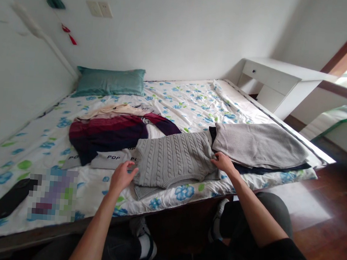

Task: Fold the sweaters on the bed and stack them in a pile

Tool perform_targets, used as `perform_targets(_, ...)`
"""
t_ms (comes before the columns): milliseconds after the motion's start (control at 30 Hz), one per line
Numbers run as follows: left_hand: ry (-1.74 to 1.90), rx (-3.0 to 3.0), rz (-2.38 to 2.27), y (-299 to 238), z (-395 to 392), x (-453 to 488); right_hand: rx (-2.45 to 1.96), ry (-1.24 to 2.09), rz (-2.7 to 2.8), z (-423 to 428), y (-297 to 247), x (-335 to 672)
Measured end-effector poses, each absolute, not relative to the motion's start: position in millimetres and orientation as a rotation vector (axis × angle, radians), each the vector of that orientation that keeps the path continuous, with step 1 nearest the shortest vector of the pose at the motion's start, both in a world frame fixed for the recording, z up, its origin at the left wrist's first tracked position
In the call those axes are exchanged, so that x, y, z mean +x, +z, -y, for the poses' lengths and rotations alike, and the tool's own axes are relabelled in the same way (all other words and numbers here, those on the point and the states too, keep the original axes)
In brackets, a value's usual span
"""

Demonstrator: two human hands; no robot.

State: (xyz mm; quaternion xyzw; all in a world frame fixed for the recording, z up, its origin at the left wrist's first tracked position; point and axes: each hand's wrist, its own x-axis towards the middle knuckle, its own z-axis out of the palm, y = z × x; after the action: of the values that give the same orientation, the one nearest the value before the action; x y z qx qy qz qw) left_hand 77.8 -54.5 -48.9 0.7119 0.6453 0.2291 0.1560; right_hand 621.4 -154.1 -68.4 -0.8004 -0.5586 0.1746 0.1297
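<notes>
A grey cable-knit sweater vest (175, 158) lies on the bed near its front edge, folded with an uneven lower layer showing. My left hand (123, 177) is at its left edge, fingers curved and apart, with no cloth visibly gripped. At the opposite side, my right hand (221, 162) pinches the vest's right edge between thumb and fingers. Beyond and left of the vest is a heap holding a maroon and navy knit garment (110, 131) and a grey cloth printed POP (106, 159). Right of my right hand lies a folded light grey ribbed garment (258, 144) over dark cloth.
A green pillow (111, 82) rests at the back left of the flowered bed sheet (184, 99). At the front left lie a black flat object (7, 201) and a pixelated patch. A white desk (273, 80) stands at the back right, and dark wooden flooring (333, 198) borders the bed.
</notes>
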Motion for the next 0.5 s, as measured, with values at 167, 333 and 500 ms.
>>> perform_targets(167, 0.624, 2.332, -1.342, -46.6, 86.3, 128.4, -2.255, 0.352, 1.653, 152.3, -66.3, 617.8)
perform_targets(333, 0.389, 2.479, -1.021, -67.3, 131.8, 194.4, -2.195, 0.398, 1.524, 135.1, -71.8, 614.1)
perform_targets(500, 0.327, 2.564, -0.967, -74.9, 144.3, 223.2, -2.24, 0.522, 1.562, 112.7, -70.4, 608.3)
